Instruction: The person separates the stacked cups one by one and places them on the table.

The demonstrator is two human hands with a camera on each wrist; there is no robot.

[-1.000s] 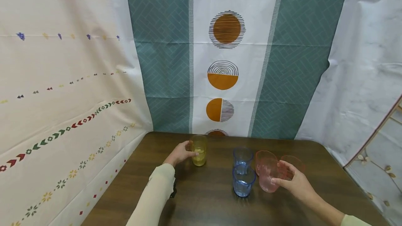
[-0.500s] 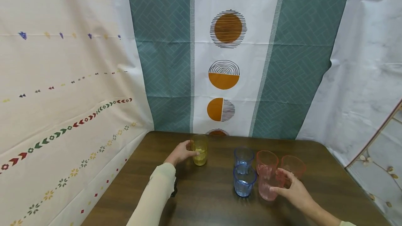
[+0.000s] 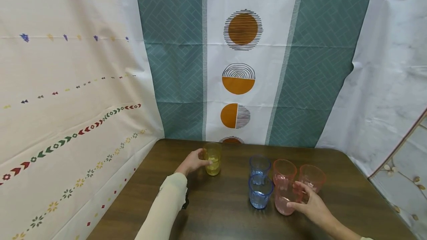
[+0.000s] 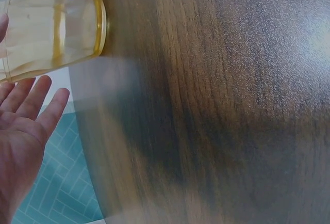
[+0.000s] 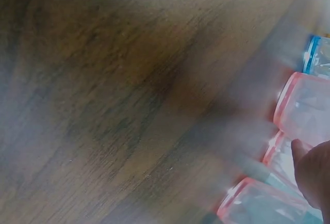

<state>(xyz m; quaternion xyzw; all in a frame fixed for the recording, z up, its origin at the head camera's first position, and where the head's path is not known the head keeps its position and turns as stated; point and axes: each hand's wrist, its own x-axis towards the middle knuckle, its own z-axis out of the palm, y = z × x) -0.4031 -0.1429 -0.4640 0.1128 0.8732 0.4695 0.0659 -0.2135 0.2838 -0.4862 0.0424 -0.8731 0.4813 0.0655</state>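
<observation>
Front pink glass [image 3: 282, 200] seemingly sits within right grip [image 3: 313, 205].

Glass [image 3: 215, 158] on a table [image 3: 227, 214], two glasses [image 3: 259, 196] to its right, one behind another, three glasses [image 3: 283, 192] farther right

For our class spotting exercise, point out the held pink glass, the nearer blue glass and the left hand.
Held pink glass [image 3: 284, 197], head view: side wall.
Nearer blue glass [image 3: 260, 195], head view: side wall.
Left hand [image 3: 192, 162], head view: back of the hand.
</observation>
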